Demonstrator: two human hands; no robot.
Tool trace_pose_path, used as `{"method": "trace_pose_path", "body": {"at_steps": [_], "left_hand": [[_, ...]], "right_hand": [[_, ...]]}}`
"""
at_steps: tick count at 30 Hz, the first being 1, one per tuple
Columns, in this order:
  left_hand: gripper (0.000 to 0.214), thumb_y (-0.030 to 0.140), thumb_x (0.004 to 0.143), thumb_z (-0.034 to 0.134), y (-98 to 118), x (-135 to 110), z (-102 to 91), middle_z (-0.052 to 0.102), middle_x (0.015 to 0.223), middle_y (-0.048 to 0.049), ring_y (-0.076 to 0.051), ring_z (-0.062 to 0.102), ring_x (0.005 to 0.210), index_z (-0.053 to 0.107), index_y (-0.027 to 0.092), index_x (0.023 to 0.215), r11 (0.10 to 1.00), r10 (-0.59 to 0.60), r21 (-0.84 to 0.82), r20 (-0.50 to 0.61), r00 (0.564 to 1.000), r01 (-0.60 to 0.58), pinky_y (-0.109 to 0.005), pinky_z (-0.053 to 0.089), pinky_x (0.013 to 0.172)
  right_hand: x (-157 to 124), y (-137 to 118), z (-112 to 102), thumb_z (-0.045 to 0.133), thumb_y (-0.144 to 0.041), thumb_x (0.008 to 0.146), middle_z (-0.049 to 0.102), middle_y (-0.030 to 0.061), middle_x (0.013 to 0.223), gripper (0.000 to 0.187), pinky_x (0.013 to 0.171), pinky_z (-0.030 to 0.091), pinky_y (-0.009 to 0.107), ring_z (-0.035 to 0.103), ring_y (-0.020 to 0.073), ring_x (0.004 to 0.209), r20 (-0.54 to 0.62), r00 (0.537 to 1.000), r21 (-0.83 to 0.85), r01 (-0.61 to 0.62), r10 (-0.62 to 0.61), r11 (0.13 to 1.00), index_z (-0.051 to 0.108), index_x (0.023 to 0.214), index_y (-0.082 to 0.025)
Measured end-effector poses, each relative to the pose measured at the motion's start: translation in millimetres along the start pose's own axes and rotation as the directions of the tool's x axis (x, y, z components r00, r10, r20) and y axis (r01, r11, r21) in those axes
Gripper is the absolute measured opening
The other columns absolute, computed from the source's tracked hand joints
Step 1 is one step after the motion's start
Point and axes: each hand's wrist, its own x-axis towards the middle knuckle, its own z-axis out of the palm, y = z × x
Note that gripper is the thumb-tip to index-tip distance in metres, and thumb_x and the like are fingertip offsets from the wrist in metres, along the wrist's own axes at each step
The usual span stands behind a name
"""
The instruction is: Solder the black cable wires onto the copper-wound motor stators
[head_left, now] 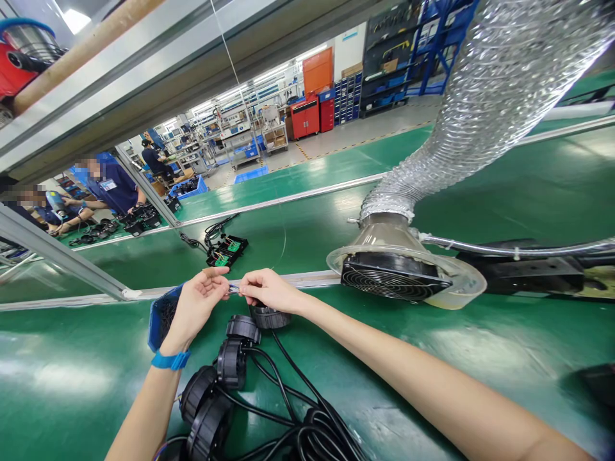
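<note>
Fingertips (221,274) of the left hand (195,306) and right hand (269,289) are closed in a pinch on a thin silvery-blue sliver (234,289), too small to identify; it looks light and fragile, best held by the tips alone. Just below the fingers lie round black connectors (232,363) with flexible black cables (283,397), easiest taken by their rigid housings. Beside the left fingers, a blue bin (154,320) tilts, holding something dark that cannot be made out.
</note>
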Motion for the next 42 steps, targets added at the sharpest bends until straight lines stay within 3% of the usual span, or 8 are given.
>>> {"method": "trace_pose_path", "body": {"at_steps": [5, 9, 14, 20, 24, 42], "left_hand": [[0.044, 0.034, 0.075, 0.075, -3.9, 1.3, 5.9, 0.069, 0.085, -0.0046, -0.016, 0.065, 0.073, 0.065, 0.016, 0.113, 0.999, -0.029, -0.031, 0.044, 0.999, 0.031, -0.030, 0.055, 0.074], [0.050, 0.034, 0.074, 0.076, -0.4, 1.5, -4.2, 0.069, 0.078, -0.0032, -0.016, 0.065, 0.070, 0.062, 0.015, 0.118, 1.000, -0.030, -0.006, 0.063, 0.998, 0.030, -0.029, 0.054, 0.070], [0.045, 0.032, 0.075, 0.077, 7.3, 0.4, -13.1, 0.068, 0.074, -0.0011, -0.013, 0.062, 0.066, 0.063, 0.014, 0.114, 0.997, 0.073, 0.002, -0.146, 0.987, -0.073, -0.026, 0.052, 0.067], [0.044, 0.033, 0.075, 0.076, 4.5, -0.6, 0.7, 0.070, 0.078, -0.0022, -0.014, 0.064, 0.069, 0.063, 0.014, 0.113, 0.995, 0.076, -0.050, -0.161, 0.984, -0.085, -0.028, 0.054, 0.071], [0.046, 0.033, 0.075, 0.077, 3.2, -0.4, 0.1, 0.070, 0.081, -0.0027, -0.014, 0.065, 0.071, 0.062, 0.015, 0.114, 0.993, 0.096, -0.047, -0.210, 0.973, -0.108, -0.028, 0.054, 0.073], [0.046, 0.031, 0.074, 0.079, -1.5, 2.2, -2.3, 0.072, 0.083, -0.0044, -0.014, 0.065, 0.074, 0.063, 0.013, 0.113, 0.995, 0.025, -0.092, -0.145, 0.989, -0.039, -0.028, 0.054, 0.073]], "right_hand": [[0.7, 1.0, -0.3, 0.055, -0.017, 0.083, 0.057, -0.0026, 0.057, 0.017, 0.051, 0.038, 0.019, 0.050, 0.0084, 0.053, 0.003, 1.000, -0.015, 0.006, -0.006, 1.000, 0.059, 0.066, -0.015], [0.2, 0.5, -0.4, 0.056, -0.018, 0.082, 0.058, -0.0026, 0.057, 0.015, 0.051, 0.039, 0.019, 0.050, 0.0090, 0.053, -0.006, 1.000, -0.029, 0.010, -0.010, 1.000, 0.061, 0.068, -0.015], [0.0, 0.1, 0.0, 0.055, -0.017, 0.081, 0.058, -0.0022, 0.057, 0.014, 0.052, 0.039, 0.020, 0.050, 0.0092, 0.053, -0.013, 1.000, -0.034, 0.009, -0.009, 0.999, 0.061, 0.068, -0.015], [-0.2, 0.1, 0.4, 0.055, -0.017, 0.080, 0.058, -0.0024, 0.056, 0.014, 0.053, 0.039, 0.020, 0.051, 0.0097, 0.053, -0.013, 1.000, -0.040, 0.014, -0.015, 0.999, 0.062, 0.068, -0.015], [-0.9, -1.3, 0.3, 0.056, -0.018, 0.081, 0.058, -0.0022, 0.057, 0.015, 0.053, 0.039, 0.020, 0.051, 0.0094, 0.053, -0.013, 1.000, -0.049, 0.015, -0.016, 0.999, 0.061, 0.068, -0.015], [0.5, 1.5, 0.1, 0.053, -0.018, 0.081, 0.058, -0.0019, 0.058, 0.015, 0.052, 0.038, 0.019, 0.051, 0.0094, 0.054, -0.024, 1.000, -0.051, 0.009, -0.010, 0.999, 0.062, 0.069, -0.015]]}}
